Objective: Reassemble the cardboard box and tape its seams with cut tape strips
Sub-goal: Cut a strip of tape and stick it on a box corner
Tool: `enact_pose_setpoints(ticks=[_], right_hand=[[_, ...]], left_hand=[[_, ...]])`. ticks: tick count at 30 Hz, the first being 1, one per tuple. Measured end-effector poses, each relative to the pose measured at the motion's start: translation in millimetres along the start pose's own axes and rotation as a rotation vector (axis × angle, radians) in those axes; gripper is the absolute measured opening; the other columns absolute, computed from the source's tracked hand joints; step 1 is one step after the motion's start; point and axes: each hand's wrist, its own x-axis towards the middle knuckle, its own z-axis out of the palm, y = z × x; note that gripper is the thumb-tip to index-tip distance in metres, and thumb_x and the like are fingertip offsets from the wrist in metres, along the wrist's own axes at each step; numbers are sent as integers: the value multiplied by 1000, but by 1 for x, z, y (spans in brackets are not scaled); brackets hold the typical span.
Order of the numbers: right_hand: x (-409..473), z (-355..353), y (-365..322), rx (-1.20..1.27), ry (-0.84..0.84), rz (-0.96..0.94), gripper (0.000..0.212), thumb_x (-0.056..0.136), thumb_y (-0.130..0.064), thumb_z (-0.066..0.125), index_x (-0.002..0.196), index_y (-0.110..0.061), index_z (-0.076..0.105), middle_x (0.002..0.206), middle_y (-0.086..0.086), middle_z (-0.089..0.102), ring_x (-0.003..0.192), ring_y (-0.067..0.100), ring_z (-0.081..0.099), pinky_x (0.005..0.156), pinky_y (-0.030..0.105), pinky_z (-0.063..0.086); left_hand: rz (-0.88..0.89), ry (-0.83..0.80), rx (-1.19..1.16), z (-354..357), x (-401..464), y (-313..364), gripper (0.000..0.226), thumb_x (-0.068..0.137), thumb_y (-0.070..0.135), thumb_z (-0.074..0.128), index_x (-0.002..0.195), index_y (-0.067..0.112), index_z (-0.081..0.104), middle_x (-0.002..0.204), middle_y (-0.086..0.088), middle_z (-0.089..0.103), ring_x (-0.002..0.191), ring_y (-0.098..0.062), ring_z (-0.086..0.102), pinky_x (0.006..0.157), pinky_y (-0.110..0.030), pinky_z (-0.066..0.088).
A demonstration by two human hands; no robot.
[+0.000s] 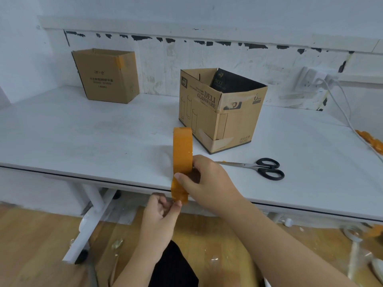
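An orange tape roll (182, 150) stands on edge above the table's front edge, gripped low down by my right hand (207, 181). A short free end of tape (179, 192) hangs down from the roll, and my left hand (161, 214) pinches its tip. The cardboard box (219, 112) printed "DELI GLASSWARE" stands open-topped behind the roll, with tape on its near corner and a dark sheet inside. Black-handled scissors (259, 167) lie shut on the table right of my right hand.
A second open cardboard box (107, 76) stands at the back left against the wall. A socket with a white cable (339, 104) is at the back right. Orange tape scraps (371, 139) lie at the right edge. The white table (83, 137) ends just before my hands.
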Motion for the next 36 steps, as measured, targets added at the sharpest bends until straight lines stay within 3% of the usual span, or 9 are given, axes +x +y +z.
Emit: enact_pose_setpoints(ticks=[6, 9, 14, 18, 21, 24, 27, 31, 36], right_hand=[[0, -1, -2, 32, -42, 3, 24, 86, -41, 63, 102, -26, 52, 90, -8, 57, 77, 5, 55, 61, 16, 43], [0, -8, -2, 98, -74, 27, 37, 85, -41, 65, 117, -26, 52, 108, -6, 61, 96, 9, 59, 80, 26, 52], [-12, -32, 6, 62, -93, -3, 51, 85, -43, 59, 133, -32, 43, 130, -16, 50, 111, -2, 45, 83, 9, 32], [-20, -68, 27, -7, 15, 45, 42, 85, -26, 53, 126, -30, 51, 124, -16, 52, 108, -7, 44, 84, 3, 29], [-19, -95, 55, -278, 100, 162, 34, 87, -17, 52, 120, -23, 57, 120, -1, 53, 108, 15, 51, 87, 22, 37], [-20, -117, 82, -514, -63, 373, 32, 91, -19, 48, 122, -19, 57, 118, 8, 50, 109, 31, 48, 90, 35, 40], [-22, -128, 90, -507, -114, 410, 25, 93, -24, 51, 116, -19, 62, 105, 2, 50, 91, 23, 50, 76, 30, 37], [-16, -136, 87, -518, -190, 398, 29, 90, -34, 60, 114, -20, 65, 106, 1, 60, 94, 21, 54, 78, 29, 41], [-23, -146, 79, -483, -200, 355, 17, 89, -34, 62, 103, -25, 65, 87, -15, 56, 81, 8, 53, 65, 22, 38]], left_hand=[[-15, -14, -75, 4, 5, 5, 15, 84, 23, 67, 94, 19, 57, 83, 10, 71, 78, -2, 67, 70, -22, 45], [-31, -33, -75, 1, 2, 5, 11, 85, 19, 65, 94, 20, 59, 81, 11, 70, 75, -2, 65, 70, -24, 45], [-57, -79, -92, -1, -9, -2, 12, 91, 22, 58, 96, 30, 65, 83, 10, 71, 73, -3, 65, 69, -27, 45], [-80, -78, -148, -4, -16, -5, 17, 91, 21, 57, 87, 31, 71, 74, 6, 69, 75, -12, 62, 69, -29, 45], [-59, -91, -171, -5, -20, -4, 12, 87, 35, 59, 85, 34, 71, 71, 9, 67, 71, -6, 60, 68, -28, 44], [-32, -95, -158, -6, -24, -4, 19, 78, 48, 58, 85, 35, 70, 69, 9, 64, 68, -2, 59, 66, -24, 45], [-38, -92, -162, -5, -26, -4, 14, 82, 44, 58, 84, 36, 70, 67, 9, 62, 67, -3, 58, 65, -25, 45], [-68, -79, -163, -3, -26, -4, 13, 86, 38, 58, 82, 33, 70, 68, 11, 65, 67, -3, 60, 65, -27, 45], [-49, -58, -125, -2, -26, -4, 17, 80, 51, 56, 82, 39, 68, 79, 5, 67, 75, -6, 62, 68, -27, 48]])
